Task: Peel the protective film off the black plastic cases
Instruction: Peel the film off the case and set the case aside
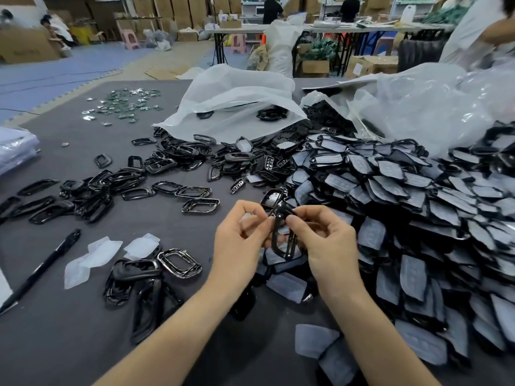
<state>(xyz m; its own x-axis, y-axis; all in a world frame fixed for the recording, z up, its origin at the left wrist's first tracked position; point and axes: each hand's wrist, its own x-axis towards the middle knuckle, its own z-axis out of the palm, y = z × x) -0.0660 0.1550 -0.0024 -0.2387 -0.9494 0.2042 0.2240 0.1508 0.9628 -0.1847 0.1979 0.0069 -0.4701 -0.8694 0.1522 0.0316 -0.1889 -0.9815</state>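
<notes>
Tabletop [83,140]: covered in dark grey cloth and carrying all items below.

Heap of film-covered cases [404,196]: fills the right side, black cases overlapping with pale film uppermost.

White bag [237,96] and clear bag [432,101]: lie at the far edge, mouths open towards the heap, black parts visible inside the white one.

Bare black frames [111,185]: scattered across the left centre, with a smaller cluster [145,277] nearer the person.

Small shiny parts [125,104]: a loose patch at the far left, well apart from the frames.

Left hand [239,246] and right hand [328,243]: raised together over the near centre. Each grip is curled, thumb and forefinger pinching the upper end of the held case [284,238]. Something pale shows inside the left grip; whether it is film cannot be told.

Pen [41,270]: black, lying slantwise at the near left.

Peeled film pieces [94,256]: pale and translucent, lying between the pen and the near cluster.

Held case: black, open-framed, upright between the two hands, just beside the heap's near edge.
</notes>
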